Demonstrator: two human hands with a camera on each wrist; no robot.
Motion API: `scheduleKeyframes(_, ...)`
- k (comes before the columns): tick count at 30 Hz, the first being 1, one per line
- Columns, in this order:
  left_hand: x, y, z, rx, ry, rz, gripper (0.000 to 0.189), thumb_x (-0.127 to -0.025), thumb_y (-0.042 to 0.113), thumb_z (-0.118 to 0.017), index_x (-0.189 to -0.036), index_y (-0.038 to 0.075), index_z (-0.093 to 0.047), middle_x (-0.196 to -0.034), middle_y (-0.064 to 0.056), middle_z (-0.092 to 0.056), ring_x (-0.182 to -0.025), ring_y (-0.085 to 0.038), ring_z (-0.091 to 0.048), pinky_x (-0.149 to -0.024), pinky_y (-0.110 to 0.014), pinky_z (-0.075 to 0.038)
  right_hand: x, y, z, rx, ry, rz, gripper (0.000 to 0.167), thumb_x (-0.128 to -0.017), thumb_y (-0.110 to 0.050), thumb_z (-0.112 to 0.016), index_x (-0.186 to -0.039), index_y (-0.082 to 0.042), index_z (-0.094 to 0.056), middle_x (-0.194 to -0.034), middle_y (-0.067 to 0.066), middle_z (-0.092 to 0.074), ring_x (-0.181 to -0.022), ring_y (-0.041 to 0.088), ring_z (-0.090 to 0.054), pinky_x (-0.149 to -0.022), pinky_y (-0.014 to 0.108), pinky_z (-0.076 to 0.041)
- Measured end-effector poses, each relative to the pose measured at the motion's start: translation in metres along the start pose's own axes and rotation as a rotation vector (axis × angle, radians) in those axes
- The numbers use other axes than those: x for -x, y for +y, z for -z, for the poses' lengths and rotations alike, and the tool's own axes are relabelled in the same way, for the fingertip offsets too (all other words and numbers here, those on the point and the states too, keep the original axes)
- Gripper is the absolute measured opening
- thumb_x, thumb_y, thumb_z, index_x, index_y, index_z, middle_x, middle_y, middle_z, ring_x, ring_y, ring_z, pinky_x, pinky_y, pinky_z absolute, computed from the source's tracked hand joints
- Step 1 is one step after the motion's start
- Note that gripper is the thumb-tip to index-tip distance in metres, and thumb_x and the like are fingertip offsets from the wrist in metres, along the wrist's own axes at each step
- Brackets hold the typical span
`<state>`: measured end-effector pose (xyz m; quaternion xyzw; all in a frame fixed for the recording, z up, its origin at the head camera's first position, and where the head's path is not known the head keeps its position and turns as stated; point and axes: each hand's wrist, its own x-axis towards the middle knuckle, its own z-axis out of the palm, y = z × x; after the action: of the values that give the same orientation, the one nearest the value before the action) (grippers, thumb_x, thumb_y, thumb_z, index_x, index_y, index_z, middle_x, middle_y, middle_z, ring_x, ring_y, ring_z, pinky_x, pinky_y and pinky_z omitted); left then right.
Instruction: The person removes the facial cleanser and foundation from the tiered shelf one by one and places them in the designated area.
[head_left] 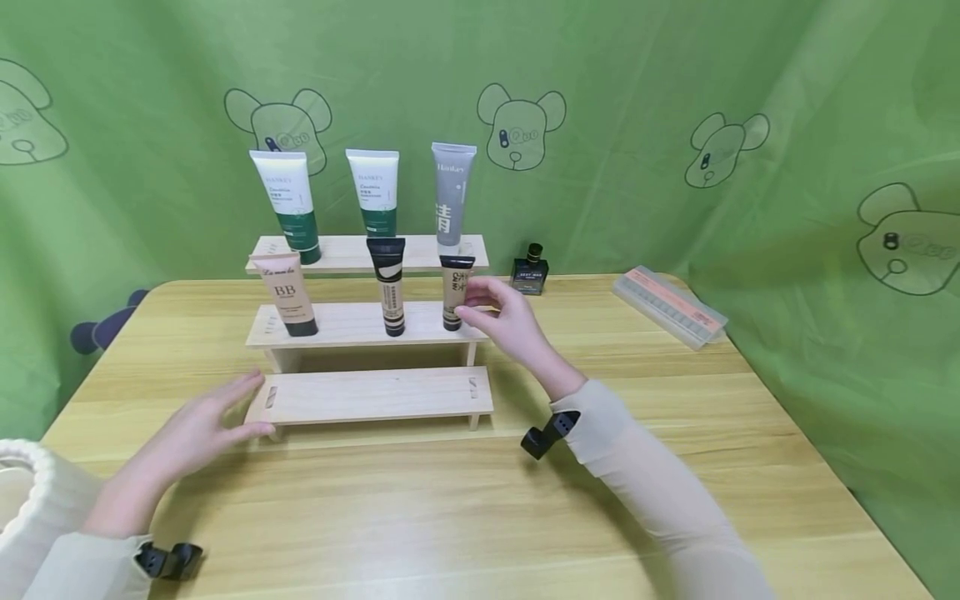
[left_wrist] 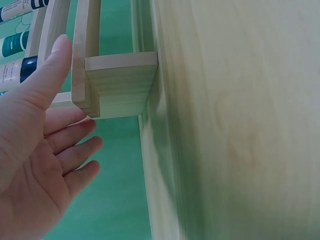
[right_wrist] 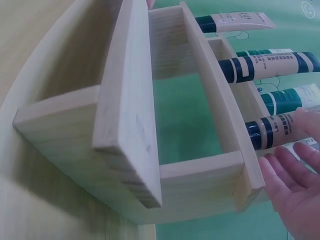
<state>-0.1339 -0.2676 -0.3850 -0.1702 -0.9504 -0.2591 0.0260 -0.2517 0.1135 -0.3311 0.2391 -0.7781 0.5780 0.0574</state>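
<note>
A three-tier wooden display rack [head_left: 375,393] stands on the table. On its middle tier, my right hand [head_left: 510,321] is at the right-hand small beige tube [head_left: 454,287], which stands on its black cap; the thumb overlaps its side and the fingers curl behind it. In the right wrist view, that tube [right_wrist: 280,127] lies between thumb and fingers. A second beige foundation tube [head_left: 392,292] and a pink BB cream tube [head_left: 287,296] share this tier. My left hand [head_left: 198,429], fingers extended, rests at the left end of the bottom tier, thumb in front.
Two white-and-green tubes [head_left: 288,196] and a grey tube [head_left: 452,196] stand on the top tier. A dark perfume bottle [head_left: 529,273] is behind right. Farther right lies a clear plastic case [head_left: 667,304]. A white ribbed container [head_left: 45,492] is at the near left.
</note>
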Motion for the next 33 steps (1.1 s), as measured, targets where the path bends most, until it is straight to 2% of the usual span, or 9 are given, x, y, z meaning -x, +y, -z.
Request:
scheduleKeyframes(6,0.0,0.002,0.0,-0.013,-0.003,0.014,0.077,-0.08,0.038,-0.069,-0.132,-0.01,-0.04,-0.135,-0.031,-0.035,-0.118,-0.051,-0.036,-0.096,-0.063,-0.029,0.0,-0.004,-0.003,-0.002,0.024,-0.045,0.034,-0.083,0.002,-0.065,-0.114,0.009,-0.053,-0.105,0.022,-0.06,-0.095,0.031,-0.058,-0.084,0.031,-0.05)
scheduleKeyframes(19,-0.001,0.003,0.0,-0.021,-0.01,0.029,0.074,-0.083,0.039,-0.066,-0.133,-0.009,-0.04,-0.136,-0.03,-0.035,-0.117,-0.052,-0.036,-0.095,-0.063,-0.029,0.001,-0.006,-0.003,0.022,0.05,-0.056,0.029,-0.084,0.001,-0.065,-0.11,0.009,-0.056,-0.103,0.021,-0.061,-0.093,0.03,-0.059,-0.083,0.03,-0.05)
scheduleKeyframes(27,-0.002,0.004,-0.001,-0.016,-0.007,0.031,0.074,-0.083,0.039,-0.066,-0.132,-0.01,-0.039,-0.136,-0.03,-0.035,-0.117,-0.052,-0.036,-0.094,-0.063,-0.029,0.006,-0.009,0.014,0.031,0.086,-0.085,0.028,-0.084,-0.001,-0.065,-0.109,0.009,-0.056,-0.103,0.021,-0.061,-0.092,0.027,-0.059,-0.082,0.028,-0.051)
scheduleKeyframes(33,-0.002,0.004,-0.001,-0.008,-0.015,0.04,0.074,-0.084,0.039,-0.065,-0.133,-0.01,-0.039,-0.136,-0.03,-0.035,-0.118,-0.052,-0.035,-0.095,-0.063,-0.029,0.01,-0.006,0.036,-0.059,0.108,-0.111,0.028,-0.085,0.002,-0.062,-0.11,0.013,-0.053,-0.102,0.022,-0.059,-0.084,0.02,-0.06,-0.074,0.03,-0.055)
